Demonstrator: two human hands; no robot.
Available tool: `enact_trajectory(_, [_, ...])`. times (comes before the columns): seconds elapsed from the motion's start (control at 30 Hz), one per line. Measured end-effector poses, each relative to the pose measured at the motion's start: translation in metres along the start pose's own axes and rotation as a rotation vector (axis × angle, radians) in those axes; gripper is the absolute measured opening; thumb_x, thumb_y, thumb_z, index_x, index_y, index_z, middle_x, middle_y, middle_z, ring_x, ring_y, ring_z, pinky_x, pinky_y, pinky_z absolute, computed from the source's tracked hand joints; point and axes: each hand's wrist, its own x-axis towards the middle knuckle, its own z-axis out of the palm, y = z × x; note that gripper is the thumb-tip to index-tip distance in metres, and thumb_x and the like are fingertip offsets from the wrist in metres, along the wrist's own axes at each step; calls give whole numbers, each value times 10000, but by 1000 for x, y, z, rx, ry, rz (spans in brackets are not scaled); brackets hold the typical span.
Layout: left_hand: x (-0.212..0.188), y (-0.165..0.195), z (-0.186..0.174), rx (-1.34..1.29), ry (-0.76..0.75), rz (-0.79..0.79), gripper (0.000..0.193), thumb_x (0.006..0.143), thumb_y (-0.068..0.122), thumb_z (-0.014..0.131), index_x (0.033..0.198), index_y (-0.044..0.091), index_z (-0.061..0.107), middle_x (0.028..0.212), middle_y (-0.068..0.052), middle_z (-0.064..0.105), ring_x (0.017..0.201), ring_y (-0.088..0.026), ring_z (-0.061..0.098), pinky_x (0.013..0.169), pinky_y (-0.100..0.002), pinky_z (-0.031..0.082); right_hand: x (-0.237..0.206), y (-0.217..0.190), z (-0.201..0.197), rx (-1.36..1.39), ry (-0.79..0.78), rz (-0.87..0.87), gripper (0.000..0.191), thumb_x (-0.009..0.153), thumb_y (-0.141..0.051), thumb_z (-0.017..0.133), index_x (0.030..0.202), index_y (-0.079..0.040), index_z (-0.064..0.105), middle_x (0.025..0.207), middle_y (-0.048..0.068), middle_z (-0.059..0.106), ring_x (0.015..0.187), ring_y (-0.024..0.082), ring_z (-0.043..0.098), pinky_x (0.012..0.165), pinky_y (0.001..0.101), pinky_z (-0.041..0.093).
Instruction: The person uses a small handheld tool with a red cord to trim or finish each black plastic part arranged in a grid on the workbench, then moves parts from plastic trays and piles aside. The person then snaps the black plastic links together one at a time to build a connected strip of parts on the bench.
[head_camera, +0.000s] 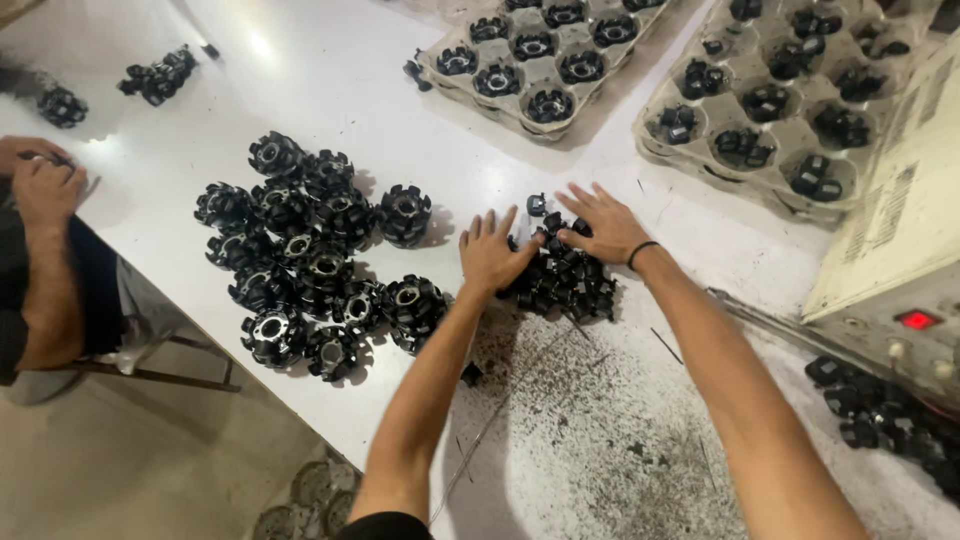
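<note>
1. Nearest: the white counter (620, 440), scuffed and speckled with dark grit and a few thin slivers in front of the person.
2. Both hands are flat on a small heap of black clips (568, 282) at mid-counter. Left hand (492, 252) has its fingers spread and lies on the heap's left edge; right hand (604, 222), a dark band at the wrist, is splayed over the top. Neither is closed around a piece — palms press and gather.
3. Just left of the heap: a large cluster of round black toothed hubs (312, 255), loose, some stacked, not in any tray.
4. Right edge: a beige machine box (890, 250) with a red lit switch; more black parts lie below it.
5. Far left: a second person's hands (40, 180), busy with something small, too small to tell.
6. Farthest: two moulded pulp trays (545, 60) — most cups already hold parts. Judgement: trays largely loaded, while the heap and hub cluster remain loose.
</note>
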Motion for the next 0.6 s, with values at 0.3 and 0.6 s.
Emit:
enact_trajectory(0.3, [-33, 12, 27, -117, -127, 290, 874, 927, 615, 584, 1515, -14, 436, 1525, -261, 496, 1441, -413, 415, 1190, -534, 266, -5, 3, 6, -82, -201, -67, 651, 966, -669, 431, 1541, -364, 442, 1635, -55, 404, 1550, 263, 300, 1239, 563, 195])
enact_trajectory(0.6, [-164, -6, -1, 128, -73, -145, 1126, 704, 889, 582, 1549, 154, 468, 1546, -296, 366, 1430, -450, 361, 1134, -665, 225, -72, 33, 16, -34, -62, -104, 682, 978, -675, 431, 1549, -301, 447, 1623, 63, 411, 1505, 379, 305, 1181, 578, 252])
